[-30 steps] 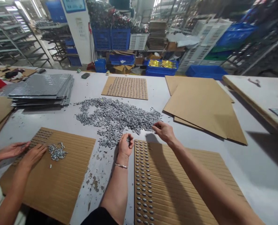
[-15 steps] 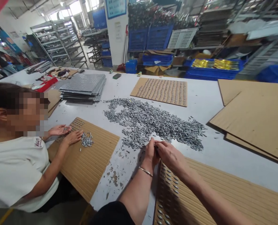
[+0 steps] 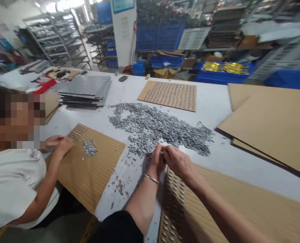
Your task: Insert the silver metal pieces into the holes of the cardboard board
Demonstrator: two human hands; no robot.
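My left hand (image 3: 157, 160), with a bangle at the wrist, is closed and pressed against my right hand (image 3: 177, 161). My right hand's fingers are bent in a pinch; whatever lies between the two hands is hidden. Both are over the near edge of a big pile of small grey spindle-shaped metal pieces (image 3: 162, 125). Beneath my right forearm lies a ridged cardboard sheet (image 3: 230, 192). Rows of the same grey pieces (image 3: 174, 193) stand along its left side, partly in shadow.
At left, a co-worker's hands (image 3: 60, 143) are over another cardboard sheet (image 3: 99, 168) with a small heap of pieces (image 3: 89, 147). Beyond the pile are a filled cardboard sheet (image 3: 168, 96) and stacked grey sheets (image 3: 85, 89). Plain cardboard sheets (image 3: 268, 125) lie at right.
The view has shifted slightly, so everything appears a little further left and up. My hands stay together. The co-worker's hands have drawn away from the small heap toward the left.
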